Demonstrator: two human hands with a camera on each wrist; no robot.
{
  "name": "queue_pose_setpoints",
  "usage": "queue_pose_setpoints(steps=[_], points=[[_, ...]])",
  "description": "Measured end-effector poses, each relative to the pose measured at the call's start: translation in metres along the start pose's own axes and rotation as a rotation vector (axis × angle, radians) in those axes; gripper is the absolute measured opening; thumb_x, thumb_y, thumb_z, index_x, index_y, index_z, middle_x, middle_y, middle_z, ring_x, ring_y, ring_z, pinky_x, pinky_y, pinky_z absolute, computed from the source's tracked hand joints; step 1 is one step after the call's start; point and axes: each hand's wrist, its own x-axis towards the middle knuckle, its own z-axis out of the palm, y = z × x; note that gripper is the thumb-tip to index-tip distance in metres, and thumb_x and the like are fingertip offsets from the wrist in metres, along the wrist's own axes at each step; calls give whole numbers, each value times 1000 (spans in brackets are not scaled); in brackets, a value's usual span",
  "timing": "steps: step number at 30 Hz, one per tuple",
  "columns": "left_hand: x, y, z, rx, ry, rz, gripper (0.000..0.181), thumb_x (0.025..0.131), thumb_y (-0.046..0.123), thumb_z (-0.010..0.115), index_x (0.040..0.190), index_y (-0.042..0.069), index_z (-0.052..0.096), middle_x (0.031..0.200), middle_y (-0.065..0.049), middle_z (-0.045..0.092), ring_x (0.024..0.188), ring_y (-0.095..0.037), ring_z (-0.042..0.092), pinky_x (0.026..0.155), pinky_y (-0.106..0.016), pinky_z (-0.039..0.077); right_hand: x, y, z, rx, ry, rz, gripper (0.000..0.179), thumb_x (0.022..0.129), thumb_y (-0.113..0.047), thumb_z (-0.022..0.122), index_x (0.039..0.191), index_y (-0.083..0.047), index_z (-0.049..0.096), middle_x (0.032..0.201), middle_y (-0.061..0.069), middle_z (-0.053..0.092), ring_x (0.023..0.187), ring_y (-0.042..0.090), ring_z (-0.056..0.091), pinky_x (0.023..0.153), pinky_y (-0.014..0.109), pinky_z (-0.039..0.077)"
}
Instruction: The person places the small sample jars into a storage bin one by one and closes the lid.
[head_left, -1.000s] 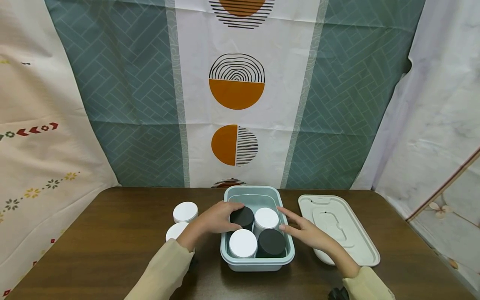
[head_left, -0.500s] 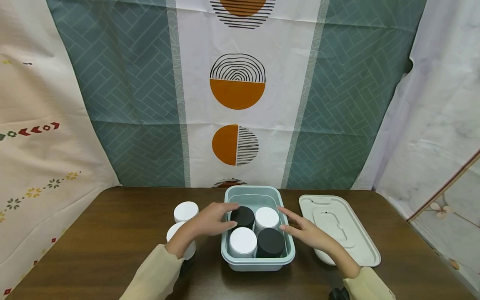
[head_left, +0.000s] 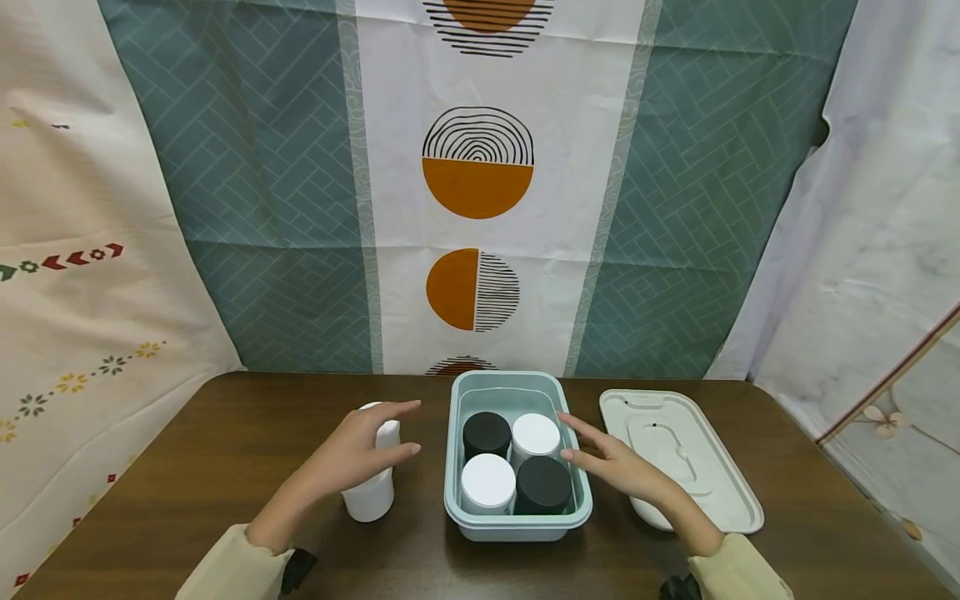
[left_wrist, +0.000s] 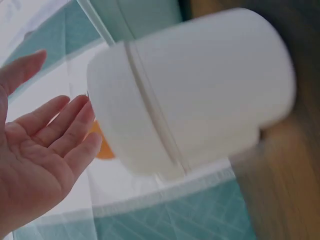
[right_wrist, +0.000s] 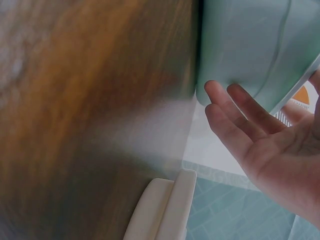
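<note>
A light blue plastic bin (head_left: 525, 523) holds two black-lidded jars (head_left: 543, 483) and two white-lidded jars (head_left: 487, 482) in its near part. To its left, my left hand (head_left: 347, 454) hovers over two white jars (head_left: 371, 500), thumb and fingers spread and nothing held. In the left wrist view the near white jar (left_wrist: 210, 85) stands just past the fingertips, its lid towards the palm. My right hand (head_left: 621, 465) is at the bin's right rim with its fingers extended. From the right wrist, its fingers (right_wrist: 235, 112) lie along the bin's outer wall (right_wrist: 240, 45).
An off-white lid (head_left: 675, 437) lies flat on the brown wooden table (head_left: 225, 475), right of the bin and partly under the right forearm. Patterned cloth (head_left: 480, 233) hangs behind the table, with further cloth on both sides.
My left hand has withdrawn from above the black-lidded jar in the bin and moved left, over the white jars on the table. The right hand stays at the rim.
</note>
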Motion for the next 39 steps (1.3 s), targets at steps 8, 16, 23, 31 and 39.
queue_pose_setpoints(steps=[8,16,23,31,39], points=[[-25,-14,-18,-11,100,-74,53,75,22,75,119,0,57,116,-13,60,106,-30,56,84,-45,47,0,-1,1,-23,-14,-21,59,94,-25,49,144,-8,23,143,23,29,118,40,43,89,50,42],[-43,-23,-20,-17,145,-115,56,67,23,80,113,-3,59,109,-13,63,97,-28,61,86,-42,46,1,1,0,-23,-1,0,59,94,-27,50,145,-10,24,143,20,30,118,38,43,89,50,42],[-51,-29,-14,-10,123,-181,64,63,30,82,112,-3,59,109,-14,62,99,-30,60,82,-41,48,0,1,0,-21,-1,2,60,94,-28,49,145,-10,23,143,20,30,118,39,43,89,51,41],[-55,-32,-8,-5,114,-210,69,59,32,84,112,-2,58,111,-15,61,92,-28,63,75,-36,52,0,0,0,-29,1,-7,59,94,-26,51,144,-10,25,143,21,30,118,39,43,88,49,43],[-55,-34,-5,-38,118,-221,67,58,27,85,111,-3,57,109,-16,61,88,-26,64,71,-28,52,-1,-1,0,-29,-7,-23,59,93,-24,51,144,-9,25,143,23,29,117,40,43,88,51,43]])
